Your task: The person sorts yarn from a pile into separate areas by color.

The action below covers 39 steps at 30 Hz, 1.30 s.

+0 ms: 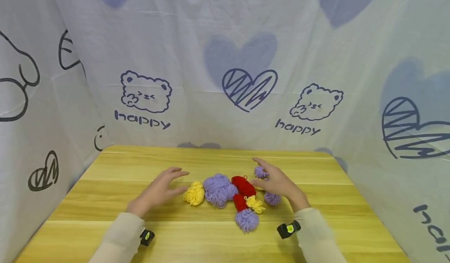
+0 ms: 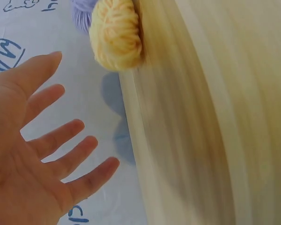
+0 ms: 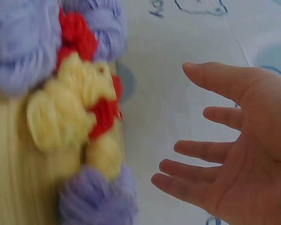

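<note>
A row of yarn balls lies across the middle of the table. At its left end is a yellow yarn ball (image 1: pixel 193 194), beside a large purple yarn ball (image 1: pixel 219 190). Further right are a red yarn ball (image 1: pixel 244 186), a smaller red one (image 1: pixel 240 203), a loose yellow one (image 1: pixel 255 204) and a purple one (image 1: pixel 247 220) at the front. My left hand (image 1: pixel 159 190) hovers left of the yellow ball, fingers spread and holding nothing. Above the right end, my right hand (image 1: pixel 277 181) is also spread and holds nothing, partly hiding a small purple ball (image 1: pixel 260 172).
Another purple yarn ball (image 1: pixel 272 198) lies below the right hand. The wooden table (image 1: pixel 197 241) reaches back to a white cloth (image 1: pixel 197 118) printed with hearts and bears, which also hangs at both sides. Each wrist wears a small black camera (image 1: pixel 289 229).
</note>
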Available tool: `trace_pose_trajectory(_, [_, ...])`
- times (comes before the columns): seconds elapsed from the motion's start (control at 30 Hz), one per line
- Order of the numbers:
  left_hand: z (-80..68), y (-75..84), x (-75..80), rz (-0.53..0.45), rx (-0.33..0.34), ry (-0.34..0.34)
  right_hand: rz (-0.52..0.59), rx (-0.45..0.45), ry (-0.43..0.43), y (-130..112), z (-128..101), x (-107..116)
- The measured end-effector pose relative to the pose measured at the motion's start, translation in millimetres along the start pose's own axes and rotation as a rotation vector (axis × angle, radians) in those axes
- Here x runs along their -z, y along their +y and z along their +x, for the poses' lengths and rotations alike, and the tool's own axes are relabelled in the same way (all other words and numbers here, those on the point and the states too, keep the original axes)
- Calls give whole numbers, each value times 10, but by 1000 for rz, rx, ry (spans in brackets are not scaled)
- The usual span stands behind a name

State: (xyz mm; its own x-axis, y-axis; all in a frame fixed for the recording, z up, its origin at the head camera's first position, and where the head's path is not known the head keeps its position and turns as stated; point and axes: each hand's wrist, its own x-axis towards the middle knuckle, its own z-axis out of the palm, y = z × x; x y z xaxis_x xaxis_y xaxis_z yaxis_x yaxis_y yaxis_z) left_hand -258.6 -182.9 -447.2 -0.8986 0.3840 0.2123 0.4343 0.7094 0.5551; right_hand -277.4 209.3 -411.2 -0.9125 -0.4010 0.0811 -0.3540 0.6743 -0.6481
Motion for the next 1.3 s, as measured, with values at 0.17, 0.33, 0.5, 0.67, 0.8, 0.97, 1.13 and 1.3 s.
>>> trace_pose_trajectory(0.17, [53,36,-81,-53,-31,-36,4,31,-33,-203,111,-222])
trace_pose_trajectory(0.33, [93,61,-175,-66,-60,-74,-2,43,-73,-345,215,-413])
trace_pose_trajectory(0.5, [121,64,-232,-96,-68,-98,-85,113,-100,-418,318,-548])
trace_pose_trajectory(0.67, [150,44,-252,-104,-60,-102,-78,164,-138,-447,370,-655])
trace_pose_trajectory(0.8, [163,36,-251,-98,-51,-99,-69,164,-166,-474,382,-718])
trace_pose_trajectory(0.97, [183,22,-273,-105,-18,-98,-127,158,-187,-496,376,-772])
trace_pose_trajectory(1.13, [196,2,-283,-111,17,-100,-179,177,-191,-474,399,-806])
trace_pose_trajectory(1.3, [199,-18,-277,-134,46,-121,-169,158,-200,-462,418,-812])
